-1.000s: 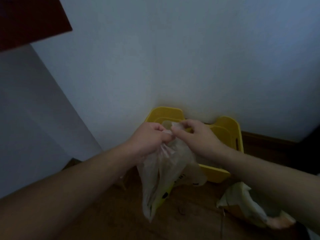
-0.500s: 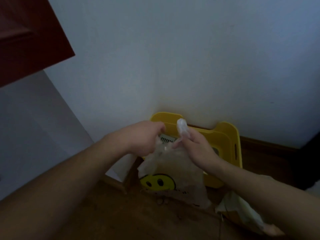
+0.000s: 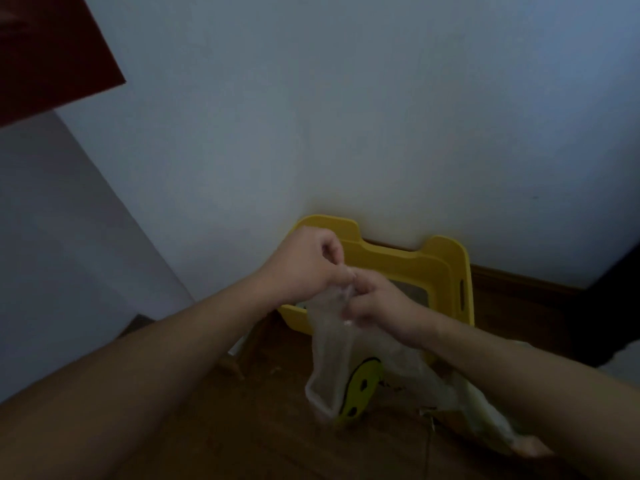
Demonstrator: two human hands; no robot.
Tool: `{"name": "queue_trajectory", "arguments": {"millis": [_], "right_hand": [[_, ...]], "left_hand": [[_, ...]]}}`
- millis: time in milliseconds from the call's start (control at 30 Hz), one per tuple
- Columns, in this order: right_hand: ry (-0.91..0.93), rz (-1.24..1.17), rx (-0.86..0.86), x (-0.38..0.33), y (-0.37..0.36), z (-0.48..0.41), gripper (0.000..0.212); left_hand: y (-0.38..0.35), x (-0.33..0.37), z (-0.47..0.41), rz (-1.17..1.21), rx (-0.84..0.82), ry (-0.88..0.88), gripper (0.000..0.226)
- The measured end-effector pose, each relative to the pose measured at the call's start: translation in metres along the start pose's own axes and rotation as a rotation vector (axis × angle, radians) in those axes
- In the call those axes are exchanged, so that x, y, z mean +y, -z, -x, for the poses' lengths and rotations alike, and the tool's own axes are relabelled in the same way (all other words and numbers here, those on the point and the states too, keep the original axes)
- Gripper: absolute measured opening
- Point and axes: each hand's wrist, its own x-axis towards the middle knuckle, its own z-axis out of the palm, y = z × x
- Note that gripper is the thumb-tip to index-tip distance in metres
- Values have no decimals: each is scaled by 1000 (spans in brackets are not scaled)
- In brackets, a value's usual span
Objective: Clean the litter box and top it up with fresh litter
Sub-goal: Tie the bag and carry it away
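A yellow litter box (image 3: 446,268) stands on the wooden floor against the white wall. In front of it hangs a thin clear plastic bag (image 3: 332,355) with a yellow smiley face printed low on it. My left hand (image 3: 308,268) pinches the bag's top with curled fingers. My right hand (image 3: 374,303) grips the gathered top just beside it, so the two hands touch. The bag's lower part droops toward the floor. The inside of the litter box is mostly hidden behind my hands.
A crumpled pale bag (image 3: 491,420) lies on the floor at the lower right, under my right forearm. A dark red cabinet door (image 3: 45,53) juts in at the top left. A dark object (image 3: 609,313) stands at the right edge. A wooden baseboard (image 3: 519,282) runs along the wall.
My hands have drawn together at the bag's top. The bag has twisted, and its smiley face now hangs lower and turned sideways. The view has shifted slightly.
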Motion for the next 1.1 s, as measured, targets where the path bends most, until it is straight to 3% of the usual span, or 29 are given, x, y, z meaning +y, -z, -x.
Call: {"name": "queue_trajectory", "arguments": {"millis": [33, 100, 200, 367, 533, 633, 733, 833, 900, 1033, 1100], "right_hand": [[-6, -22, -19, -2, 1, 1, 38], [26, 25, -25, -6, 0, 4, 6], [41, 79, 105, -3, -1, 1, 36], [-64, -219, 191, -6, -1, -2, 41], [45, -52, 173, -4, 5, -6, 39], [-110, -23, 287, -2, 5, -6, 23], [-304, -26, 247, 2, 3, -5, 19], [-407, 64, 295, 2, -1, -3, 13], [-400, 71, 320, 2, -3, -3, 11], [-241, -212, 326, -6, -1, -2, 28], [-185, -202, 211, -11, -2, 3, 19]], "left_hand": [[-5, -2, 0, 91, 48, 86, 31], [-13, -1, 0, 244, 97, 216, 36], [-22, 0, 2, 379, 53, 261, 32], [-23, -15, 12, 521, -64, 114, 32], [-22, -25, 18, 206, -152, 50, 35], [-22, -24, 20, 23, -135, -90, 45], [-24, -21, 22, -317, -27, -389, 60], [-26, -20, 24, -418, 22, -581, 53], [-26, -18, 23, -333, 38, -518, 56], [-28, -24, 17, 167, 61, -6, 56], [-29, -32, 14, 312, 77, 147, 54]]}}
